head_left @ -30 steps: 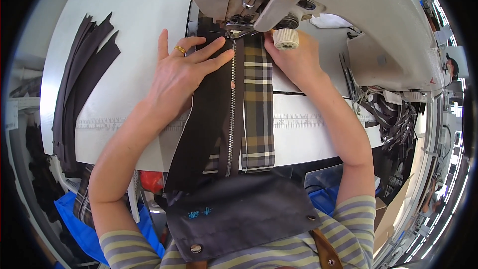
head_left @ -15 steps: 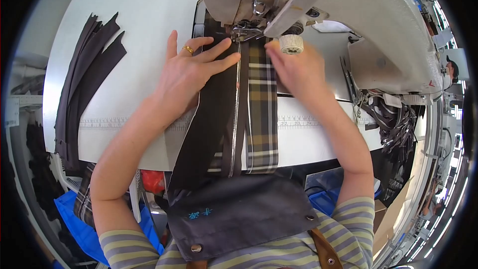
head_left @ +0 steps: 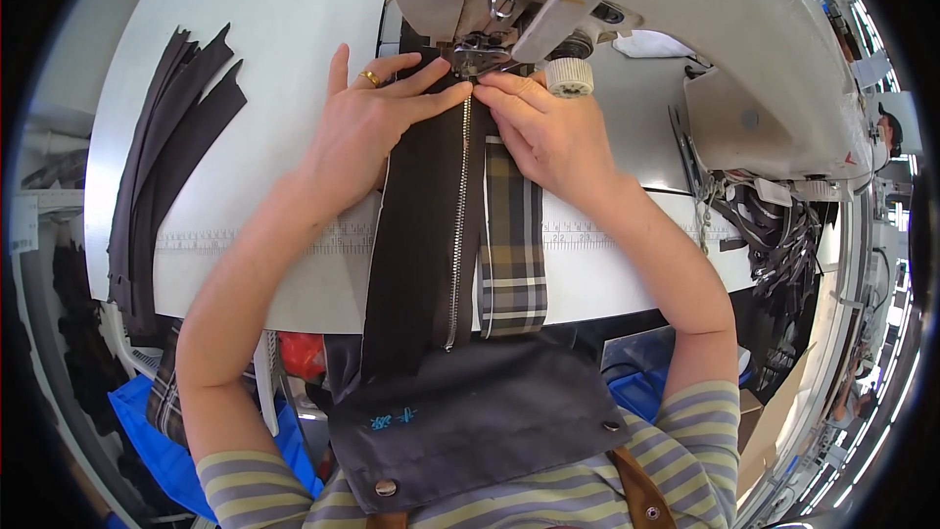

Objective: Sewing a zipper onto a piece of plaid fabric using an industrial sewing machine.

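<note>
My left hand (head_left: 387,103), a ring on one finger, lies with fingers spread on a dark fabric strip (head_left: 411,196), fingertips beside the presser foot (head_left: 475,59) of the sewing machine (head_left: 783,78). A metal zipper (head_left: 457,225) on dark tape runs down from the foot toward me. My right hand (head_left: 534,127) has its fingers closed at the top of that tape, just below and right of the foot, over a plaid strip (head_left: 514,245) lying alongside.
Several dark fabric strips (head_left: 166,176) lie on the left of the white table (head_left: 274,20). At right are scissors (head_left: 685,152) and a heap of dark strips (head_left: 774,245). A blue bin (head_left: 147,431) sits below left. A co-worker (head_left: 842,411) appears at the far right.
My right hand has moved left onto the zipper tape beside the foot, fingers now over it. The dark strip's lower part has shifted right, and the upper plaid is covered.
</note>
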The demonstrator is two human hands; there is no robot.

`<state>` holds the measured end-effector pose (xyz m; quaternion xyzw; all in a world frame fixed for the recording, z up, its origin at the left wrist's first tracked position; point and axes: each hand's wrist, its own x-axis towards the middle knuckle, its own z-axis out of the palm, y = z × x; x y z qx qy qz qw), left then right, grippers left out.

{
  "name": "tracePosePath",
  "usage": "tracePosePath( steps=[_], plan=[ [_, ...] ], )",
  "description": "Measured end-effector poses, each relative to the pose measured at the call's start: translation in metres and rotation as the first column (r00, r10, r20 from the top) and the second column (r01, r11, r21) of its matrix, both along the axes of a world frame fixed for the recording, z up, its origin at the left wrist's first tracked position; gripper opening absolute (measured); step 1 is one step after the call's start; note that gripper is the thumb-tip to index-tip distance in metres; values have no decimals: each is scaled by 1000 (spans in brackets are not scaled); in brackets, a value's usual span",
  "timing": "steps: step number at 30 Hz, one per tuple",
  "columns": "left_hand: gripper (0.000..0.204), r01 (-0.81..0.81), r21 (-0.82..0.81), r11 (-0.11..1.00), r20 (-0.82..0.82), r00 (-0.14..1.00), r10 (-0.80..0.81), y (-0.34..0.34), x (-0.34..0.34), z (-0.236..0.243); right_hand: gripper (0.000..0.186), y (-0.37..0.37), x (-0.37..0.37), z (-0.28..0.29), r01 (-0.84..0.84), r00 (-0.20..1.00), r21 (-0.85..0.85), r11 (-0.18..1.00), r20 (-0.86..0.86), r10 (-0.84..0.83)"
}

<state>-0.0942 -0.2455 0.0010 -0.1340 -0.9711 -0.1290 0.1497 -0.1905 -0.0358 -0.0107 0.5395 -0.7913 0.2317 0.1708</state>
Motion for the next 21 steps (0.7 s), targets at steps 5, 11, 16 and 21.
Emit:
tracePosePath(
  steps=[5,11,16,21],
  plan=[
    [56,106,-102,989,-82,990,-115,8,25,14,27,16,18,19,-76,994,-84,994,78,82],
    [41,200,-30,979,-41,979,-201,35,127,17,28,67,130,19,-295,948,-30,955,111,297],
    [33,-19,329,944,105,994,-17,43,141,3,29,46,171,-1,-80,997,-11,997,-6,80],
    [32,-22,307,951,60,998,3,45,137,5,27,54,154,9,-104,995,-166,981,-12,104]
  ],
)
